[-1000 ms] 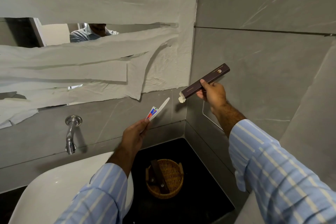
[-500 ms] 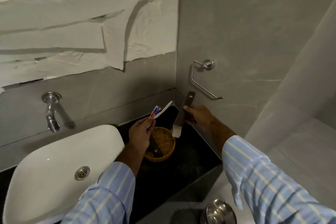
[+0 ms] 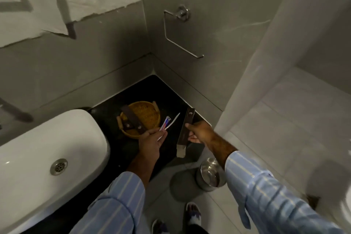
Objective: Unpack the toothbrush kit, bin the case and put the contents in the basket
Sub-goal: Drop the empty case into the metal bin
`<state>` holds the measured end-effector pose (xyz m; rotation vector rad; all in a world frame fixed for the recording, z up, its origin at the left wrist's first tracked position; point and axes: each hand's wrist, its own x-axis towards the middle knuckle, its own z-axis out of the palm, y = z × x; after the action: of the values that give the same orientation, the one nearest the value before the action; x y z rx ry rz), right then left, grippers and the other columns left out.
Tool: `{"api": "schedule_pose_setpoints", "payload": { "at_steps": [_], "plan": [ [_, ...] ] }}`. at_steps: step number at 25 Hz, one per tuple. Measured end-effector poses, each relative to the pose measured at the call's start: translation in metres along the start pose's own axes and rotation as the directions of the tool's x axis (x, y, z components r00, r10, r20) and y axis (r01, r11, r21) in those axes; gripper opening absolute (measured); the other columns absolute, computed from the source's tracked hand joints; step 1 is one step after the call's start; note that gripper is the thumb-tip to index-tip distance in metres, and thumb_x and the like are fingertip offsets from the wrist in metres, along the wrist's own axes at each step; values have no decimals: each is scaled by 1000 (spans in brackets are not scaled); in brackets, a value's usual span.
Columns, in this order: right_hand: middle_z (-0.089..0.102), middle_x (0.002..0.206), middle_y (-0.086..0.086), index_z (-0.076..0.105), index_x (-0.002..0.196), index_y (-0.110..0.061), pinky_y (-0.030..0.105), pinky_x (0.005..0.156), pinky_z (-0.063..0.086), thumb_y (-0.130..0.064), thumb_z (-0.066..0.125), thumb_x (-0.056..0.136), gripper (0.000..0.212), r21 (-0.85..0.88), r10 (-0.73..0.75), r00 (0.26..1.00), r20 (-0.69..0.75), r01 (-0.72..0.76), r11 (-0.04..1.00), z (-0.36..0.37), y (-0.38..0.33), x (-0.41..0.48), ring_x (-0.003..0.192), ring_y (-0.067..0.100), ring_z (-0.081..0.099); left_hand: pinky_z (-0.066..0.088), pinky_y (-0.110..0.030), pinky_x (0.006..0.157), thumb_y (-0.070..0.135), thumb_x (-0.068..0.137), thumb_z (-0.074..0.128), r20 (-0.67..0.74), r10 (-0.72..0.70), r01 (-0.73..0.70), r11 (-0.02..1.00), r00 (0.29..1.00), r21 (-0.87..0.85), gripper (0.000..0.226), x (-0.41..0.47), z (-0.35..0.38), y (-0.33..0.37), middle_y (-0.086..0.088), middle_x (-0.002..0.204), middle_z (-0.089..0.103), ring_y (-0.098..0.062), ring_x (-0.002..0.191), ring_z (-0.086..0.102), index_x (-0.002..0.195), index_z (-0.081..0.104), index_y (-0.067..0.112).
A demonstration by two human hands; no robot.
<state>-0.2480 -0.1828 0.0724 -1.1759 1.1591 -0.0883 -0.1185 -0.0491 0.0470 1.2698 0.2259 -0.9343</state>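
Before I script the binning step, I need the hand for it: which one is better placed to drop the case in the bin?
Right. The right hand already grips the brown case, and the steel bin sits below it.

Dark brown case (image 3: 185, 131) w/ pale beige end & small light logo; white toothbrush (image 3: 171, 123) and white tube (image 3: 164, 124) w/ red + blue print; basket (image 3: 146, 113) golden-yellow wicker, 2 dark brown cases (image 3: 133, 119) in it; counter (image 3: 167, 93) black; sink (image 3: 45, 150) white, silver drain; sleeves (image 3: 266, 195) light blue w/ white stripes; bin (image 3: 209, 174) shiny silver; walls grey
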Motion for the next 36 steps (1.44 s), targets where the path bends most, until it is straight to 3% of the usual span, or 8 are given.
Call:
{"api": "schedule_pose_setpoints", "payload": {
  "at_steps": [6,10,14,24,27,31,34,36],
  "plan": [
    [66,98,19,59,121,4,22,52,56,-21,57,99,33,48,72,994,-88,-67,997,-48,66,1,73,22,65,57,-36,89,-6,84,66,-12,-148,148,976,989,161,31,-5,19,-60,-21,115,68,-29,105,69,115,64,0],
    [73,102,18,67,113,3,40,84,61,-30,54,100,37,22,198,973,-121,-197,980,-83,119,0,92,31,72,55,-44,96,-10,83,67,-10,-164,159,942,986,297,31,-6,30,-95,-28,114,67,-37,105,68,113,62,-8],
    [64,124,28,54,129,3,33,49,58,-20,53,100,36,289,385,912,-144,-333,897,-102,165,5,109,41,66,57,-40,87,-13,82,66,27,-138,115,906,990,406,32,0,33,-125,-37,115,64,-45,106,66,114,59,-14],
    [64,75,13,60,109,0,30,51,52,-22,55,99,25,436,469,853,-228,-341,833,-138,224,71,62,25,63,60,-23,65,-6,79,72,35,-179,135,841,983,524,29,27,38,-151,-23,107,71,-30,95,73,107,65,0],
    [65,81,13,60,106,-6,33,54,57,-29,59,96,25,469,470,862,-191,-341,815,-148,229,79,65,25,63,60,-24,66,-7,78,73,42,-182,135,848,982,513,26,30,39,-152,-22,104,72,-30,94,74,101,66,3],
    [67,105,13,66,104,-12,43,83,59,-41,56,94,33,71,352,906,-234,-345,936,-157,209,86,83,22,65,60,-34,75,-3,77,75,60,-134,65,769,989,635,25,35,39,-148,-18,104,73,-30,97,73,97,67,10],
    [72,109,7,72,107,-13,40,92,55,-44,59,93,36,-257,-4,956,-293,-75,964,-147,164,83,99,23,67,60,-36,77,2,74,80,140,-57,-80,592,989,802,24,38,44,-139,-11,97,75,-25,91,73,88,70,18],
    [72,111,4,73,108,-16,21,82,49,-40,62,92,31,-434,-213,970,-115,144,889,-137,130,75,102,19,66,58,-30,72,7,72,82,233,-32,-196,440,972,876,25,38,50,-127,-1,90,74,-18,86,71,81,70,26]
  ]
}}
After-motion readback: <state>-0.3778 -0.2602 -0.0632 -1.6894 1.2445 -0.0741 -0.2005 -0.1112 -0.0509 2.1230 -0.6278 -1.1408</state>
